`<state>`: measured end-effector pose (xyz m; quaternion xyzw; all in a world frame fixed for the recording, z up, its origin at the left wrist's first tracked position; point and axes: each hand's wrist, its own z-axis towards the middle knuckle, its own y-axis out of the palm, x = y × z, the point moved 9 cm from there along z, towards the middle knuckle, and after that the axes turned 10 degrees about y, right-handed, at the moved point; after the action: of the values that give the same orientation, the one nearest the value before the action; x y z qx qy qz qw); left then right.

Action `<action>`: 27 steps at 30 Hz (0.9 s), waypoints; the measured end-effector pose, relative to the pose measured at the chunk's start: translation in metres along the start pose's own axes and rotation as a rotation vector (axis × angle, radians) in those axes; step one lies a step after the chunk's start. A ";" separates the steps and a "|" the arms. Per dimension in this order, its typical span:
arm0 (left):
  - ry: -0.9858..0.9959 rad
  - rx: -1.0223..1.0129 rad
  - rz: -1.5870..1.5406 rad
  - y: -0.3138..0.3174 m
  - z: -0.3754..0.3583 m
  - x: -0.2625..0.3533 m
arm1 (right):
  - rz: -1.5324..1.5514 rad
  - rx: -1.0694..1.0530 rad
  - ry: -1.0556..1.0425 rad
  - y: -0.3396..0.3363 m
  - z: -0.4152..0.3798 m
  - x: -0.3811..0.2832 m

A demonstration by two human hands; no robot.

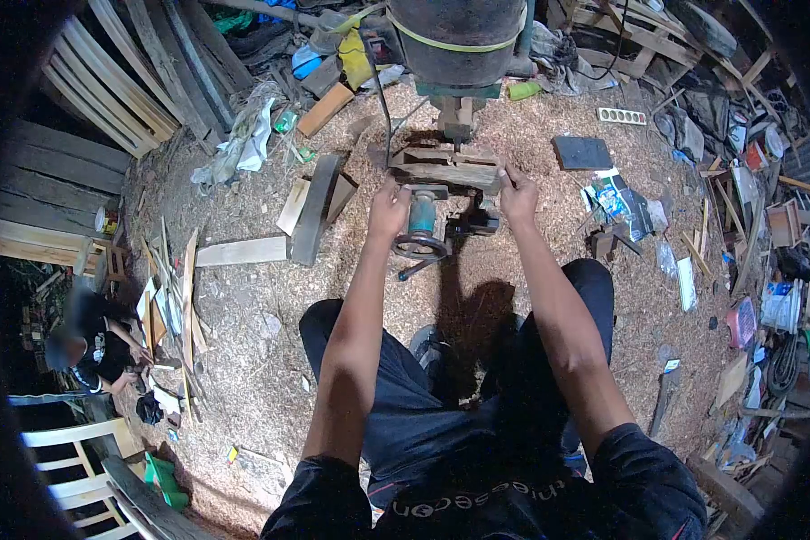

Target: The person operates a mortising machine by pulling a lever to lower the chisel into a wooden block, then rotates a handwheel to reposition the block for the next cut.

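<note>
A rough wooden block (448,173) lies across the work table of a drilling machine (457,54), right under its chuck and bit (457,133). My left hand (389,211) is closed at the block's left end, its fingers partly hidden. Gripping the right end is my right hand (518,196), thumb toward me and the other fingers mostly out of sight. Below the block, a green column (422,214) carries a round handwheel (420,247) with a crank handle. Further wood shows just behind the block, close to the bit.
Wood shavings cover the floor. Planks (317,209) lie to the left, with an orange-brown brick-shaped block (326,110) beyond. At right are a dark flat slab (580,152) and a power strip (622,116). Another person (99,346) crouches far left beside wood strips.
</note>
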<state>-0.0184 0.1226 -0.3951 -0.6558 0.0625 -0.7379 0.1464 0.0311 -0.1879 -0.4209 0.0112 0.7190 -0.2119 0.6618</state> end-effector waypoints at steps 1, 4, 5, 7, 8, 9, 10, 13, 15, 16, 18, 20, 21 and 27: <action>0.028 0.019 0.040 -0.001 0.000 -0.004 | 0.033 0.015 -0.029 0.000 -0.004 -0.003; 0.035 0.001 0.255 -0.004 -0.006 0.023 | 0.013 0.057 0.032 -0.002 -0.005 0.002; 0.025 -0.023 0.344 -0.005 -0.009 0.035 | 0.001 0.040 0.044 -0.002 -0.006 -0.001; 0.075 -0.019 0.342 -0.008 -0.006 0.001 | -0.021 0.010 0.070 -0.006 -0.012 -0.016; 0.099 -0.021 0.343 -0.008 -0.006 -0.010 | -0.086 0.046 0.061 -0.012 -0.018 -0.026; 0.041 0.029 0.245 -0.013 -0.013 -0.005 | -0.150 0.083 0.051 -0.017 -0.025 -0.038; -0.018 0.079 0.146 -0.017 -0.027 0.007 | -0.213 0.120 0.041 -0.020 -0.032 -0.044; -0.210 0.204 0.133 -0.023 -0.065 -0.014 | -0.258 0.234 -0.376 -0.015 -0.074 -0.083; -0.344 0.290 0.009 -0.010 -0.088 -0.064 | -0.200 0.023 -0.413 0.002 -0.110 -0.105; -0.406 0.337 -0.155 0.002 -0.097 -0.094 | -0.218 -0.027 -0.494 0.015 -0.130 -0.101; -0.518 0.423 -0.440 0.020 -0.113 -0.117 | -0.186 -0.187 -0.560 0.035 -0.167 -0.103; -0.623 0.503 -0.680 0.035 -0.131 -0.124 | -0.210 -0.329 -0.520 0.052 -0.195 -0.079; -0.591 0.440 -0.820 0.043 -0.130 -0.120 | -0.243 -0.365 -0.500 0.055 -0.207 -0.074; -0.569 0.340 -0.700 0.039 -0.119 -0.135 | -0.384 -0.496 -0.296 0.063 -0.219 -0.038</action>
<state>-0.1177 0.1141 -0.5504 -0.7802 -0.3259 -0.5339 0.0058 -0.1530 -0.0505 -0.3951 -0.3163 0.6339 -0.1509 0.6895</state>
